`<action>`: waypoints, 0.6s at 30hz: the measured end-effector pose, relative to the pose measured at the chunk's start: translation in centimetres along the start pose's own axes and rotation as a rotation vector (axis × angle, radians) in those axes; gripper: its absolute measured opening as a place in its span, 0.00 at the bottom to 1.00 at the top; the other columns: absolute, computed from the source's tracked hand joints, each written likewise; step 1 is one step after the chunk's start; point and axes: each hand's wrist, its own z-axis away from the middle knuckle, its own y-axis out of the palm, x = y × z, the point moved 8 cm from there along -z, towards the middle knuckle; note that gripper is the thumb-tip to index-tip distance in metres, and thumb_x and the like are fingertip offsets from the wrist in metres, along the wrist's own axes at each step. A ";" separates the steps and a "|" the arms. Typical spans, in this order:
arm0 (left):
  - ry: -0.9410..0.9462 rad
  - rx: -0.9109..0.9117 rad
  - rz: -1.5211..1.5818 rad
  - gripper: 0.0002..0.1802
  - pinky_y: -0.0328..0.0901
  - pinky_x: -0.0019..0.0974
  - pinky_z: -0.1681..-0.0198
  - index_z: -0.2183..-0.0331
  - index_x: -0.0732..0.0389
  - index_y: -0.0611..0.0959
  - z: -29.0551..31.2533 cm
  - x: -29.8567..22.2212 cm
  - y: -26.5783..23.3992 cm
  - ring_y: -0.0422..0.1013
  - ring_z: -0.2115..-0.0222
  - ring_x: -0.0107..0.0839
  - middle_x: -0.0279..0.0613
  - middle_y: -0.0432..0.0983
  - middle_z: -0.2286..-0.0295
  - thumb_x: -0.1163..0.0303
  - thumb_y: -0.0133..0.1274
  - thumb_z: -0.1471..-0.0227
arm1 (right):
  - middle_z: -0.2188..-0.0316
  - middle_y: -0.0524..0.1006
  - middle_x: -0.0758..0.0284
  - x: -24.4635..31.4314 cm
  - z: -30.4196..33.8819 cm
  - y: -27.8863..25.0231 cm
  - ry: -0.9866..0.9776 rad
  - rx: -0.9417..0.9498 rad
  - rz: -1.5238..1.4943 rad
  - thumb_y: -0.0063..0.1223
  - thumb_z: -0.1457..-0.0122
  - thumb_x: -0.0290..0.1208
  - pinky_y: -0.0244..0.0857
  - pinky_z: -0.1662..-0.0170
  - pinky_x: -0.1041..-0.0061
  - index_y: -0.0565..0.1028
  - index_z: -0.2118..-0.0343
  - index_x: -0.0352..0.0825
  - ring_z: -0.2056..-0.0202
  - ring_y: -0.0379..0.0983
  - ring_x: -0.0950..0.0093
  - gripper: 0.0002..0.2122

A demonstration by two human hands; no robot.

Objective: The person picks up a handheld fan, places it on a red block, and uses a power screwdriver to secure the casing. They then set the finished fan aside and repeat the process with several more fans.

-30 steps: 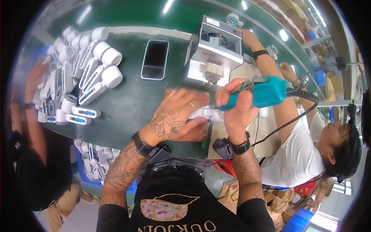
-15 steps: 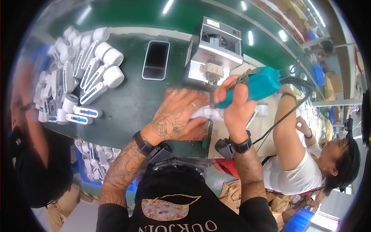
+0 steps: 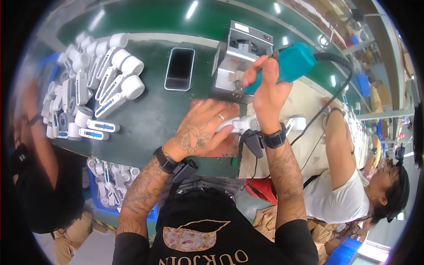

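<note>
My left hand (image 3: 198,126) is closed on a small white handheld device (image 3: 240,125) with a round perforated head, which it presses down on a reddish-brown pad (image 3: 225,149). Part of the device's handle is hidden under my fingers. A teal corded electric screwdriver (image 3: 295,62) is gripped in my right hand (image 3: 270,90), raised beyond the device. Its nose points left toward the front of a grey metal box-shaped machine (image 3: 227,79). I cannot make out the tip clearly against the machine.
At the left lies a pile of similar white devices (image 3: 106,75). A phone (image 3: 179,70) rests near the machine. Another white device (image 3: 297,123) lies on cardboard (image 3: 276,161) at right. A blue crate (image 3: 152,213) holds more below the table. People work on both sides; a black cable (image 3: 318,115) hangs at right.
My right hand has lifted the electric screwdriver away from the white device, up and toward the machine. The device's round head shows more fully now. My left hand has stayed nearly still.
</note>
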 end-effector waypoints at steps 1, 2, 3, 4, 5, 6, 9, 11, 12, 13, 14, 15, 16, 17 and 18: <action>-0.014 -0.004 0.005 0.19 0.60 0.46 0.51 0.51 0.55 0.80 0.2 0.3 -0.2 0.68 0.59 0.43 0.40 0.74 0.57 0.64 0.53 0.45 | 0.82 0.68 0.65 0.1 0.7 0.2 0.066 -0.023 0.021 0.50 0.35 0.46 0.62 0.76 0.74 0.69 0.65 0.29 0.80 0.67 0.74 0.19; -0.018 -0.005 0.007 0.19 0.60 0.46 0.51 0.51 0.55 0.80 0.0 0.3 -0.2 0.68 0.59 0.43 0.40 0.74 0.57 0.64 0.53 0.45 | 0.82 0.68 0.65 -0.1 1.4 0.0 0.130 -0.043 0.046 0.50 0.36 0.48 0.62 0.76 0.74 0.70 0.65 0.29 0.81 0.66 0.74 0.21; -0.006 -0.013 0.006 0.19 0.60 0.46 0.51 0.51 0.55 0.79 -0.2 0.2 -0.4 0.67 0.58 0.43 0.40 0.73 0.57 0.64 0.53 0.45 | 0.82 0.68 0.65 0.2 2.1 -0.7 0.135 -0.039 0.047 0.50 0.36 0.48 0.62 0.76 0.74 0.70 0.65 0.29 0.81 0.66 0.74 0.21; 0.008 -0.017 0.009 0.20 0.60 0.46 0.51 0.51 0.55 0.79 -0.3 -0.1 -0.4 0.67 0.58 0.43 0.40 0.73 0.57 0.63 0.54 0.45 | 0.82 0.68 0.66 0.9 3.0 -1.7 0.119 -0.015 -0.052 0.51 0.37 0.52 0.62 0.75 0.74 0.70 0.64 0.29 0.80 0.66 0.74 0.24; 0.000 -0.013 0.013 0.20 0.60 0.46 0.51 0.51 0.55 0.79 -0.3 -0.1 -0.5 0.67 0.58 0.43 0.40 0.73 0.57 0.63 0.54 0.45 | 0.82 0.68 0.66 1.6 4.0 -2.3 0.106 0.009 -0.156 0.51 0.39 0.56 0.62 0.75 0.74 0.70 0.63 0.29 0.80 0.66 0.74 0.26; 0.010 0.019 -0.006 0.20 0.60 0.45 0.52 0.51 0.56 0.79 -0.5 -0.2 -0.3 0.66 0.58 0.42 0.40 0.72 0.58 0.63 0.53 0.45 | 0.82 0.68 0.66 2.4 4.7 -2.3 0.112 0.062 -0.056 0.52 0.43 0.62 0.62 0.74 0.74 0.70 0.63 0.28 0.80 0.67 0.73 0.32; 0.016 0.065 -0.012 0.21 0.59 0.45 0.52 0.51 0.57 0.78 -0.5 -0.1 0.2 0.66 0.58 0.41 0.39 0.72 0.59 0.62 0.53 0.45 | 0.82 0.68 0.66 2.3 6.3 -2.5 0.127 0.070 -0.012 0.52 0.44 0.63 0.63 0.74 0.74 0.70 0.63 0.27 0.79 0.68 0.73 0.34; 0.006 0.074 -0.014 0.21 0.58 0.45 0.52 0.50 0.57 0.78 -0.5 0.0 0.1 0.66 0.57 0.41 0.39 0.71 0.59 0.62 0.53 0.45 | 0.82 0.68 0.66 2.2 6.4 -2.3 0.120 0.068 0.003 0.53 0.45 0.64 0.63 0.75 0.74 0.69 0.63 0.26 0.80 0.68 0.73 0.35; 0.002 0.074 -0.013 0.21 0.58 0.45 0.52 0.50 0.57 0.78 -0.5 -0.1 0.1 0.65 0.57 0.41 0.39 0.71 0.59 0.62 0.53 0.45 | 0.82 0.68 0.66 2.2 6.5 -2.4 0.122 0.065 0.001 0.53 0.45 0.64 0.63 0.75 0.74 0.69 0.63 0.26 0.80 0.68 0.73 0.34; -0.005 0.072 -0.012 0.21 0.58 0.45 0.52 0.50 0.57 0.78 -0.5 -0.2 0.1 0.65 0.57 0.41 0.39 0.71 0.59 0.62 0.53 0.45 | 0.82 0.68 0.66 2.1 6.6 -2.5 0.125 0.065 -0.002 0.53 0.45 0.64 0.62 0.76 0.74 0.69 0.63 0.26 0.80 0.67 0.73 0.34; -0.006 0.072 -0.014 0.21 0.58 0.45 0.52 0.50 0.57 0.78 -0.4 -0.2 0.1 0.65 0.57 0.41 0.39 0.71 0.59 0.62 0.53 0.45 | 0.82 0.68 0.66 1.9 6.8 -2.5 0.124 0.065 -0.003 0.53 0.45 0.64 0.62 0.76 0.74 0.69 0.63 0.26 0.80 0.67 0.73 0.34; -0.005 0.073 -0.017 0.21 0.58 0.46 0.51 0.50 0.57 0.78 -0.4 -0.3 0.1 0.65 0.57 0.41 0.39 0.71 0.59 0.62 0.53 0.45 | 0.82 0.68 0.66 1.8 6.9 -2.6 0.120 0.061 -0.007 0.53 0.45 0.64 0.62 0.76 0.74 0.69 0.63 0.26 0.81 0.67 0.73 0.34; -0.006 0.074 -0.020 0.21 0.58 0.46 0.51 0.50 0.57 0.78 -0.4 -0.3 0.2 0.65 0.57 0.41 0.39 0.71 0.59 0.62 0.53 0.45 | 0.82 0.68 0.66 1.6 7.0 -2.6 0.117 0.058 -0.011 0.53 0.44 0.63 0.62 0.76 0.74 0.69 0.64 0.27 0.81 0.67 0.73 0.34; -0.008 0.074 -0.021 0.21 0.58 0.46 0.51 0.50 0.57 0.78 -0.4 -0.3 0.2 0.65 0.57 0.41 0.39 0.71 0.59 0.62 0.53 0.45 | 0.82 0.68 0.66 1.5 7.1 -2.6 0.118 0.059 -0.012 0.53 0.44 0.63 0.62 0.76 0.74 0.69 0.64 0.27 0.81 0.67 0.73 0.34; -0.010 0.080 -0.036 0.21 0.58 0.46 0.50 0.50 0.57 0.78 -0.4 -0.4 0.1 0.65 0.57 0.40 0.39 0.71 0.58 0.62 0.53 0.45 | 0.83 0.68 0.66 1.2 7.2 -2.6 0.124 0.056 -0.024 0.53 0.44 0.63 0.62 0.76 0.73 0.69 0.65 0.27 0.81 0.67 0.73 0.33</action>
